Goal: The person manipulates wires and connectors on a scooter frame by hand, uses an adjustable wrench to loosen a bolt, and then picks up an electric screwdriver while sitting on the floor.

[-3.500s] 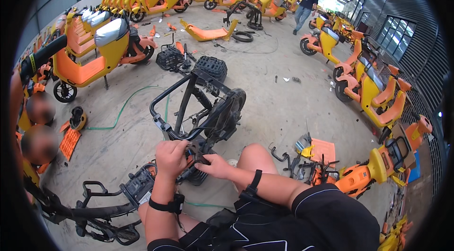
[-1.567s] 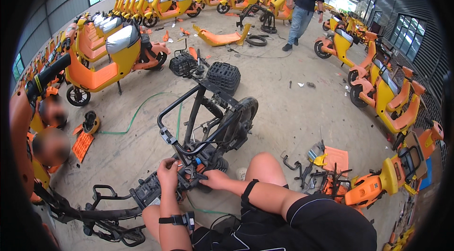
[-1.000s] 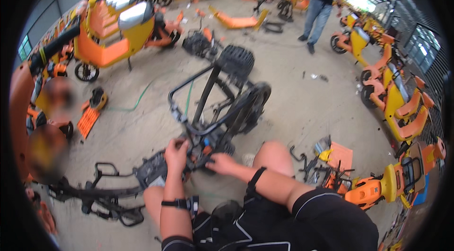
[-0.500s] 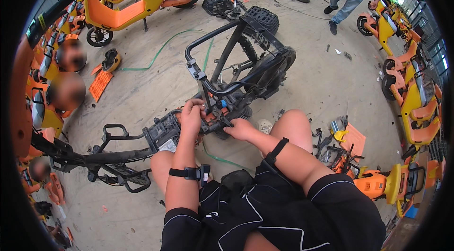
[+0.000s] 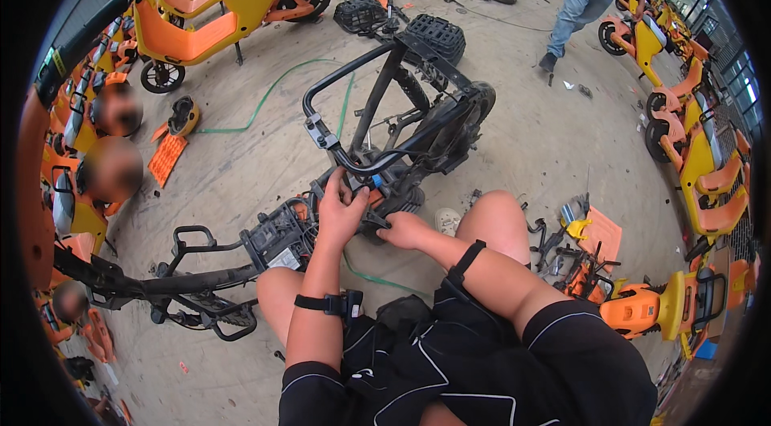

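Note:
A stripped black scooter frame (image 5: 313, 109) lies across the floor before me, its rear wheel (image 5: 450, 129) at the far right end. My left hand (image 5: 340, 213) is over the frame's middle, index finger and thumb spread apart beside a small blue part (image 5: 376, 182). Its other fingers are partly hidden. Just to the right, my right hand (image 5: 404, 231) is closed at the near side of the frame, with a dark piece at its fingertips that I cannot make out. Near my left forearm sits an open black housing (image 5: 277, 232) with wires and a pale label.
Yellow and orange scooters stand at the left (image 5: 213, 20) and right (image 5: 707, 173). Loose parts and an orange panel (image 5: 598, 237) lie right of my knee. A green strap (image 5: 257, 109) crosses the floor. Another person (image 5: 582, 4) is at the far right. A helmet (image 5: 183, 116) lies left.
My left hand has shifted right along the frame, and its thumb and index finger have spread apart. My right hand stays almost in place. The other person has stepped nearer.

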